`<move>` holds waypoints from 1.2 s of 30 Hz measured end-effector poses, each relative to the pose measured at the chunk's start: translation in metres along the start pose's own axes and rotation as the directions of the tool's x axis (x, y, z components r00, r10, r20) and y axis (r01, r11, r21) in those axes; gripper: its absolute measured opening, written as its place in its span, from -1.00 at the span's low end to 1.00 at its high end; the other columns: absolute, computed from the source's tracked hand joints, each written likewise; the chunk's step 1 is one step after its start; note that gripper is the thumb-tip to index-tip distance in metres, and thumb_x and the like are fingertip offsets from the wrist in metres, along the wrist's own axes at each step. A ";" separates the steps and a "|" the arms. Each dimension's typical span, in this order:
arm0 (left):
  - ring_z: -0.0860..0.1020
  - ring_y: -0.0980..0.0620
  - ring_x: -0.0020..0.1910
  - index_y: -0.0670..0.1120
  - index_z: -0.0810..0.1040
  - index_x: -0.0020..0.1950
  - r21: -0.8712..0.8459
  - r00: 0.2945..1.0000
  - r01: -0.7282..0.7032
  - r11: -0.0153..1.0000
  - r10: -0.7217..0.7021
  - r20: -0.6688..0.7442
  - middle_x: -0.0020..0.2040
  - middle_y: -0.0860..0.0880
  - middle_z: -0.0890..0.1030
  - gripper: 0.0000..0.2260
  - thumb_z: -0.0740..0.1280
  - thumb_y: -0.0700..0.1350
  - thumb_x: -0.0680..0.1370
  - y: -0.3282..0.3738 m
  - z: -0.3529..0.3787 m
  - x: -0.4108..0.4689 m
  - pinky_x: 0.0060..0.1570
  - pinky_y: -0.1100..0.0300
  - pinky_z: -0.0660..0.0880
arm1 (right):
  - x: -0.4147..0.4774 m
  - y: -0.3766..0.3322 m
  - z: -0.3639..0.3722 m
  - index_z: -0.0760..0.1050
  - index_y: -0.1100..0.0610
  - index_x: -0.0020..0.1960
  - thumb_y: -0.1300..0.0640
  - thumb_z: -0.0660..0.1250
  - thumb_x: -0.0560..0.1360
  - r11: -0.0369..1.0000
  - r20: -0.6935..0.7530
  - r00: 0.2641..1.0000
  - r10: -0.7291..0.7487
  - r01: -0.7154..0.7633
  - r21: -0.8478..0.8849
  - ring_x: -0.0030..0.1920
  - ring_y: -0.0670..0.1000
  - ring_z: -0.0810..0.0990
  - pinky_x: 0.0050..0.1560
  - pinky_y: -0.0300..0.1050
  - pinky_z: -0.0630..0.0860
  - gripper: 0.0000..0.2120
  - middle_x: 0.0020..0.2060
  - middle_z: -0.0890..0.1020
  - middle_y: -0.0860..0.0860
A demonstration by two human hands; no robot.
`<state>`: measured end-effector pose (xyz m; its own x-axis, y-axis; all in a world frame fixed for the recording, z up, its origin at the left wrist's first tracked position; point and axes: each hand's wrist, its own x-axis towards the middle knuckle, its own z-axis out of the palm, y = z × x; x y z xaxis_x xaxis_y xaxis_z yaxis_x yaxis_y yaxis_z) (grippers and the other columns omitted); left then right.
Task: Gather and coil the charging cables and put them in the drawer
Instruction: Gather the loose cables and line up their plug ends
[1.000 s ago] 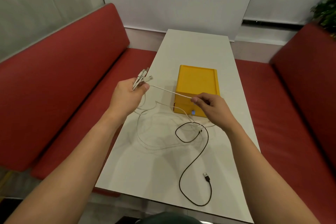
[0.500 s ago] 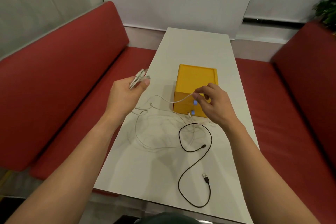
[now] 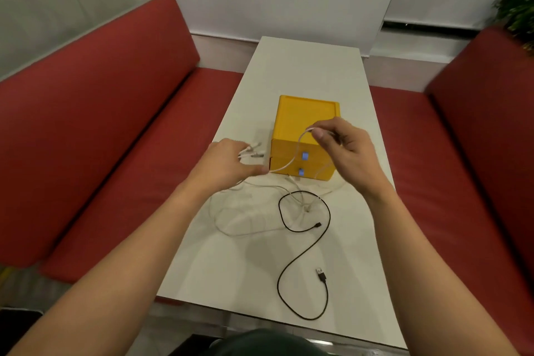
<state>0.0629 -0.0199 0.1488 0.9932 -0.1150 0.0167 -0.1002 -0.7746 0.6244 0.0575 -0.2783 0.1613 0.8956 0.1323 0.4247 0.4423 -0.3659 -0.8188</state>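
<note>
White cables (image 3: pixel 291 157): thin, pale, several strands bunched together, hard to separate against the white table (image 3: pixel 312 72). Left hand (image 3: pixel 228 166) is closed around one end of the bunch; a few white connector plugs (image 3: pixel 254 150) stick out past its fingers toward the box, just off the box's left side. From that fist one strand arcs up across the box front to the right hand (image 3: pixel 345 150), which pinches it between thumb and forefinger above the box's front edge; the other right fingers are loosely curled. The rest of the white cable hangs down and sprawls in loose overlapping loops on the table between the two forearms; exact strand count can't be told. Black cable (image 3: pixel 306 251): thin, dark, untouched, lying flat on the table nearer the camera. One loop of it overlaps the white tangle, with a small plug end inside that loop; the remainder runs in an S-curve toward the near table edge and hooks back up to a USB plug (image 3: pixel 320 273). Yellow drawer box (image 3: pixel 306 115): sits mid-table, two stacked drawers, each with a small blue handle (image 3: pixel 304 156), both drawers shut. Red bench seats (image 3: pixel 121 136) flank the table on both sides.
</note>
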 end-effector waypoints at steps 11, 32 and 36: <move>0.25 0.16 -0.55 -0.10 0.74 -0.12 -0.327 0.999 -0.010 0.945 -0.003 -0.039 -0.45 0.11 0.44 -0.82 0.57 0.02 0.49 -0.013 -0.022 -0.001 -0.48 0.25 0.18 | 0.001 0.074 -0.050 0.69 0.16 0.08 0.03 0.39 0.61 0.662 -0.082 0.995 -0.063 -0.020 -0.749 -0.05 0.17 0.45 -0.09 0.01 0.43 -0.78 -0.07 0.53 0.13; 0.13 0.09 -0.40 -0.02 0.31 -0.21 -0.726 0.990 0.140 0.673 -0.118 0.081 -0.38 0.11 0.18 -0.62 0.18 0.17 0.71 -0.006 0.006 -0.013 -0.39 0.18 0.18 | -0.074 0.134 0.024 0.04 0.11 0.67 0.31 0.16 0.56 0.560 0.268 0.673 0.689 -0.261 -0.786 0.37 0.20 0.43 0.29 0.11 0.49 -0.29 0.45 0.41 0.14; 0.14 0.11 -0.41 -0.03 0.30 -0.21 -0.723 0.993 0.110 0.682 -0.098 0.060 -0.39 0.14 0.21 -0.64 0.15 0.08 0.74 -0.007 0.011 -0.017 -0.36 0.14 0.14 | -0.079 0.126 0.020 -0.20 -0.03 0.67 0.29 0.21 0.54 0.552 0.310 0.633 0.710 -0.226 -0.803 0.22 0.17 0.55 0.15 0.11 0.57 -0.13 0.31 0.50 0.13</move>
<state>0.0459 -0.0195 0.1360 0.9930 -0.0757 -0.0909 0.0839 -0.0916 0.9923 0.0431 -0.3162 0.0168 0.8952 0.1091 -0.4322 0.0037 -0.9714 -0.2375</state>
